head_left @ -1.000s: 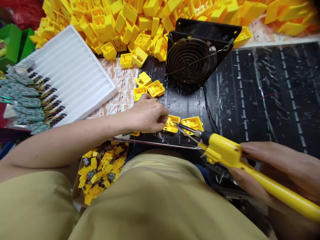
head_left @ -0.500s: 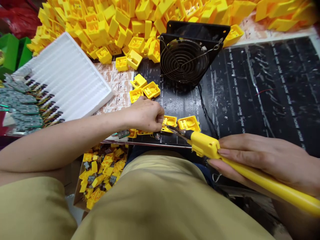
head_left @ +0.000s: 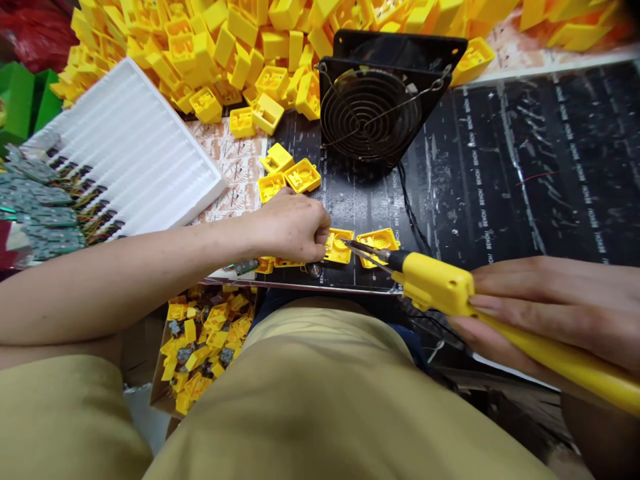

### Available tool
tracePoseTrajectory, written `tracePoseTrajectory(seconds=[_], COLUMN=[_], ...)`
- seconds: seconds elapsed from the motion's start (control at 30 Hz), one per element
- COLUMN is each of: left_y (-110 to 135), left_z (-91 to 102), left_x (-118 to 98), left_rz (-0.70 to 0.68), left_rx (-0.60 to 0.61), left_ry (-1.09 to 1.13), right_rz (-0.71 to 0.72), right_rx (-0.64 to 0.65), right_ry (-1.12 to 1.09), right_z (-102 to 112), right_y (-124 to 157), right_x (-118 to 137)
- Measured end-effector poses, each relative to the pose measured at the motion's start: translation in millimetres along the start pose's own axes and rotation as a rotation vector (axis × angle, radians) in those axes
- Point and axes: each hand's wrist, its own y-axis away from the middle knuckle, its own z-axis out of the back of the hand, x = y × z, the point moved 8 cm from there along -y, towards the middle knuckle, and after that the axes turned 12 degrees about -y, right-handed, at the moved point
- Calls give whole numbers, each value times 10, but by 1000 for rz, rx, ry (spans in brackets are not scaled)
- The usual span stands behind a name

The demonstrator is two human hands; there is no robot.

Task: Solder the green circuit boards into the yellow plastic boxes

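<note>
- Black scratched work mat point(head_left: 500, 167) carries a black wire-guarded fan point(head_left: 373, 113).
- Left hand point(head_left: 295, 227) pinches a small open yellow plastic housing point(head_left: 339, 245).
- Right hand point(head_left: 555, 313) grips a yellow-handled soldering iron point(head_left: 450, 290), tip inside that housing.

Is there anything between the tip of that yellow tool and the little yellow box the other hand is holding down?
Nothing visible is in the way. The right hand holds the yellow soldering iron, and its tip sits right at the open yellow housing that the left hand pinches against the black mat.

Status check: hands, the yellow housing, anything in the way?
Left hand pinching yellow housing on mat. Right hand gripping soldering iron, tip at housing. Second housing just beside.
</note>
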Motion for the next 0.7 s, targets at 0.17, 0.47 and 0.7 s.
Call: tracePoseTrajectory(seconds=[0.17,0.47,0.7], left_y=[-6,250,566], left_z=[-4,144,-36], left_x=[-7,71,27], left_rz=[4,-113,-187], left_rx=[8,-171,-298], left_ry=[-1,-36,0], right_rz=[32,65,-33], right_rx=[44,41,38], right_ry=[12,2,10], right_z=[-34,10,33], right_y=[18,153,223], right_x=[22,-222,-325])
